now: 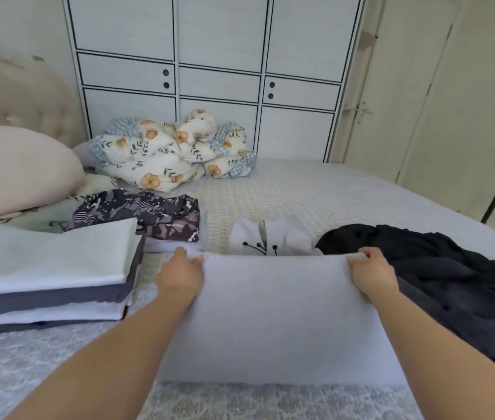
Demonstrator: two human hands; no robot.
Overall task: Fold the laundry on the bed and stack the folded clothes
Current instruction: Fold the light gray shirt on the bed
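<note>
Pale grey cloth (273, 316) sits dead centre on the bed (346, 189), long axis running 9-to-3. Left hand (181, 272) pinches its far left corner, right hand (372, 272) pinches its far right corner, hands wide apart. Folded stack (49, 277) lies at 9 o'clock, just beside the left hand, so that side is nearer. Unfolded black garment (440, 277) at 3 o'clock.

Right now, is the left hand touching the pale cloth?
Touching. The head view shows the left hand pinching the pale cloth's far left corner.
</note>
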